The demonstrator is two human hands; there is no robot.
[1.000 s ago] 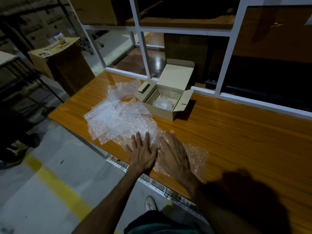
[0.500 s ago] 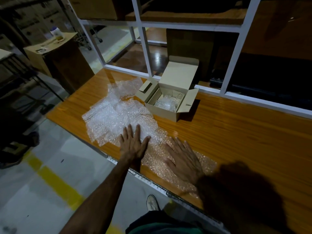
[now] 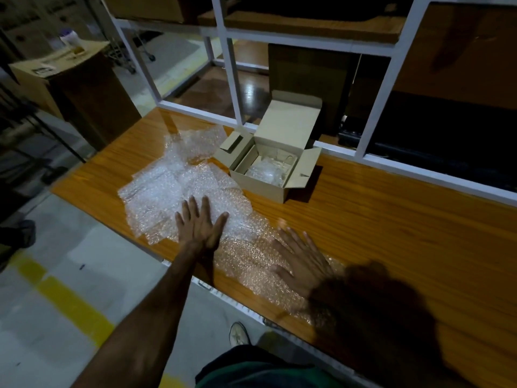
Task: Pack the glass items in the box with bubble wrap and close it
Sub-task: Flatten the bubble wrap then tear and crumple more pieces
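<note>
Clear bubble wrap sheet (image 3: 251,256) is lying flat at the orange wooden worktop's (image 3: 391,233) near edge; left hand (image 3: 200,226) and right hand (image 3: 300,261) are pressing it, fingers spread, likely smoothing it. Open tan cardboard box (image 3: 268,166) is sitting by the far edge, wrapped glass (image 3: 264,170) inside.

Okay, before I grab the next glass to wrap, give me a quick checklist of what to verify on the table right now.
1. Sheet spread flat: ok. The left hand and right hand press flat on the bubble wrap.
2. Hands free to pick up: ok, neither grips anything.
3. Box ready to load: ok. The cardboard box stands with its flaps up.
4. Room left in the box: cannot tell. A wrapped bundle already lies inside.
5. Next glass within reach: not ok, no unwrapped glass shows on the wooden table.
6. Sheet away from the table edge: not ok, it runs right to the near edge.
</note>
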